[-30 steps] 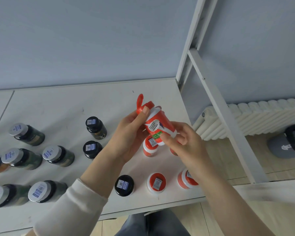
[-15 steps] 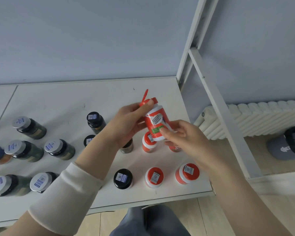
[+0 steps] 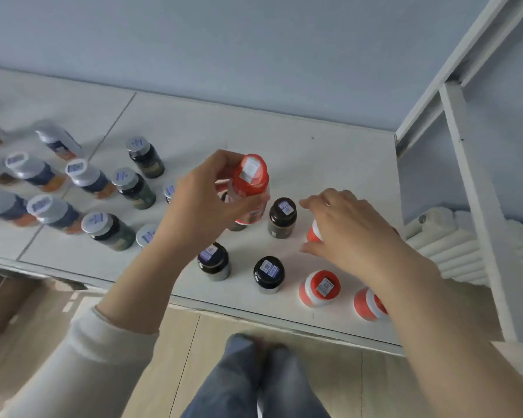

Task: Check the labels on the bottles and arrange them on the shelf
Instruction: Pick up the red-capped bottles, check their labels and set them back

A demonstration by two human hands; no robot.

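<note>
The red-capped bottle (image 3: 249,188) stands upright in the left hand (image 3: 200,203), whose grip is closed narrowly round its body below the cap, fingers on the far side. It hangs above the shelf (image 3: 254,131), over the dark bottles, just left of a black-capped bottle (image 3: 282,217). The right hand (image 3: 351,233) arches over a second red bottle (image 3: 313,233) standing on the shelf, thumb and fingers half-spread to either side; whether they touch it cannot be told. Grey-capped bottles (image 3: 103,226) stand in rows farther left.
</note>
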